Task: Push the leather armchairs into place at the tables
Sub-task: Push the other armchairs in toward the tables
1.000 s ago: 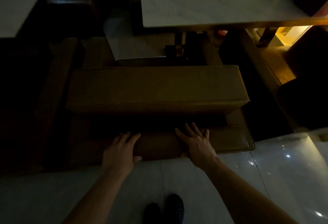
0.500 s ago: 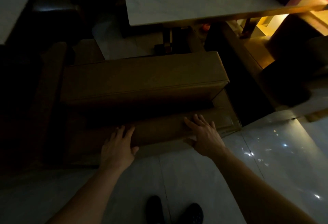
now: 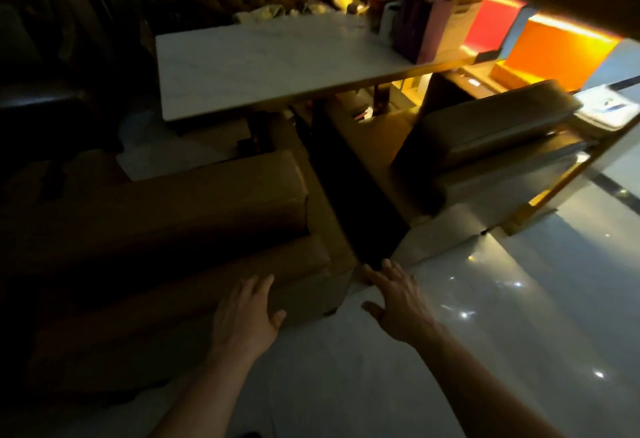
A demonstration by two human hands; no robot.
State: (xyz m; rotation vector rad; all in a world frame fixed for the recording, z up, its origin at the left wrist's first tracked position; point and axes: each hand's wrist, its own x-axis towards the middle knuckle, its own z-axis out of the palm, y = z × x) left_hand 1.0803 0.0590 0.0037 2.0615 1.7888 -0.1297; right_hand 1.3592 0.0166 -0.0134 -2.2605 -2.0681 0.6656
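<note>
A: Left hand (image 3: pixel 246 316) lies flat, fingers spread, on the back of the near leather armchair (image 3: pixel 166 229), which sits at the marble table (image 3: pixel 277 66). Right hand (image 3: pixel 398 302) hangs open past its corner, gripping nothing.

B: Best push low, both palms square. Second armchair (image 3: pixel 491 132) stands right across a dark gap; boxes crowd the table's far end.

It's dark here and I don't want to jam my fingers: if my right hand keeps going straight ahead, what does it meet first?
Likely nothing solid: the right hand points into the dark gap beside the near armchair. Depth is unclear.
</note>
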